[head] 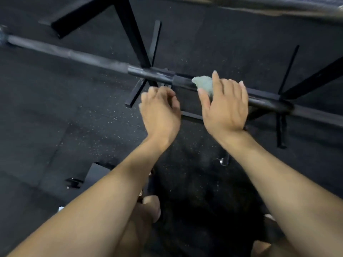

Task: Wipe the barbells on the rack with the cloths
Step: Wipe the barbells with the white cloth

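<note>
A dark barbell [74, 54] runs from the upper left down to the right across a black rack [133, 34]. My right hand [225, 106] lies over the bar near its middle, fingers curved over it, and presses a grey-green cloth [204, 83] against it. The cloth sticks out between thumb and forefinger. My left hand [160, 110] hovers just in front of the bar, left of the right hand, fingers loosely curled, and holds nothing that I can see. A second barbell [278, 5] crosses the top right corner.
Black rubber flooring [55, 108] speckled with white lies below. Thin black rack struts [288, 69] fan out under the bar. A black block [96, 173] with a small metal fitting sits on the floor at lower left. My feet [152, 206] show at the bottom.
</note>
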